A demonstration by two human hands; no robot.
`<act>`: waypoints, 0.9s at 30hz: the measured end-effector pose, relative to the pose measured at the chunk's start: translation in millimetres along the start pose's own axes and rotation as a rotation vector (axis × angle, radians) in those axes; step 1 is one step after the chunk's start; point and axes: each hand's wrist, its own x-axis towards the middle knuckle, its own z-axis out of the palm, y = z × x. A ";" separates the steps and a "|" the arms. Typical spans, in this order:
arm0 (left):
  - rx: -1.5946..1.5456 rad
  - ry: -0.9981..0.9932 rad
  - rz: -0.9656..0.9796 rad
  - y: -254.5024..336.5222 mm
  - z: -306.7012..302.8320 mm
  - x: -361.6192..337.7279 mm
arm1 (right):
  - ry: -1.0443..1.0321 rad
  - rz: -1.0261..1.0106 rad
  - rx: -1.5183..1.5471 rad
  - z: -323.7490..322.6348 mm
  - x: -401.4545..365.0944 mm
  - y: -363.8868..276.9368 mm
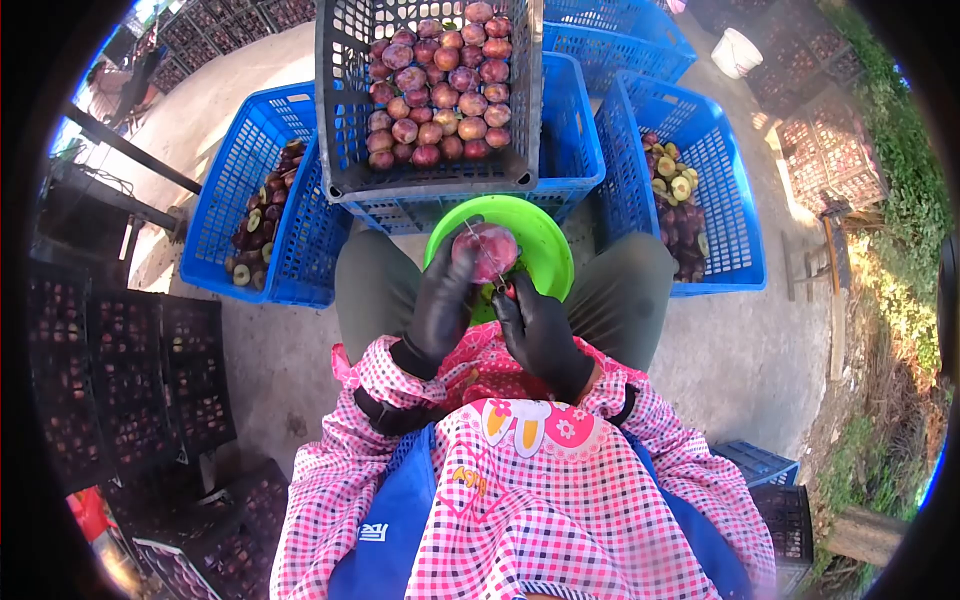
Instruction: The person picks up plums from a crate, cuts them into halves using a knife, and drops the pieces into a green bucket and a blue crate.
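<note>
My left hand point(442, 308), in a black glove, is closed on a large reddish-purple plum point(488, 250). My right hand point(545, 335), gloved in black too, grips a small thin metal tool point(500, 284) against the plum's lower right side; its exact kind is hard to make out. Both hands are over the near part of a bright green basin point(548, 235), which sits between my knees. Whatever lies in the basin is mostly hidden by the hands and the plum.
Ahead, a black crate point(334, 120) of whole plums rests on a blue crate point(578, 130). A left blue crate point(215, 215) and a right blue crate point(735, 215) hold cut fruit. Stacked dark crates point(130, 370) stand at left; a white bucket point(737, 52) is far right.
</note>
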 end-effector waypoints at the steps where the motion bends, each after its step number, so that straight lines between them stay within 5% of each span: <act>1: -0.398 -0.057 -0.227 2.3 0.4 0.4 | -0.010 0.027 -0.030 0.7 -3.4 -0.5; 2: -0.796 -0.114 -0.454 3.7 0.1 0.7 | -0.009 0.031 -0.029 2.4 -7.6 -0.5; 4: -0.790 -0.091 -0.472 0.9 -1.2 6.4 | 0.005 0.044 -0.040 2.2 -5.8 1.0; 7: -0.529 -0.123 -0.265 7.9 0.9 1.9 | -0.027 0.029 0.101 -1.3 -6.1 1.3; 9: 0.164 -0.052 -0.018 15.0 -1.2 3.0 | -0.018 0.024 0.098 -3.1 -4.7 0.1; 10: 0.165 -0.054 -0.015 13.1 -3.2 5.2 | -0.014 0.017 0.096 -3.6 -3.3 -0.2; 13: 0.046 -0.044 -0.123 3.8 -8.2 8.7 | -0.036 0.047 0.016 -2.9 -0.2 3.0; 15: -0.680 -0.070 -0.433 2.7 -3.0 9.1 | -0.009 0.059 0.061 -0.2 -2.3 3.1; 16: -0.682 -0.067 -0.429 5.1 -1.9 9.6 | 0.016 0.068 0.106 0.0 -1.0 2.6; 18: -0.301 -0.103 -0.159 12.1 0.0 6.4 | -0.023 0.073 0.129 -6.7 1.3 -3.1; 22: 0.245 -0.117 0.036 11.4 -9.8 6.0 | -0.054 0.072 0.147 -10.2 1.5 -3.4; 25: -0.014 -0.028 -0.225 3.3 -9.9 6.1 | -0.026 0.018 0.050 -7.7 0.8 0.2; 27: -0.679 -0.110 -0.441 7.7 -0.3 5.1 | -0.014 0.028 0.051 -5.6 -1.8 4.2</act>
